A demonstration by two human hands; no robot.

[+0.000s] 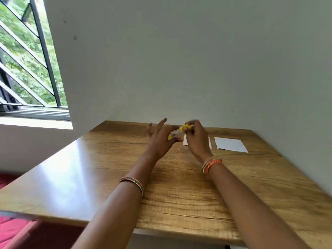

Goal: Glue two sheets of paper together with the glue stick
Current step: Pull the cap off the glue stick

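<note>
The wooden counter (107, 168) fills the lower frame. Two paper sheets (230, 144) lie flat right of centre, ready for gluing. At centre, the right hand (196, 139) pinches the glue stick (179, 132); the left hand (159, 137), fingers spread, touches its other end, probably uncapping it.

The table (111, 177) is a wood-grain top set into the corner of pale walls, with its left part catching a bright sheen. Two white sheets of paper lie flat on it near the far edge: one sheet (230, 144) in plain view toward the right wall, the other sheet (185, 141) just left of it with a narrow gap between, mostly hidden.
</note>
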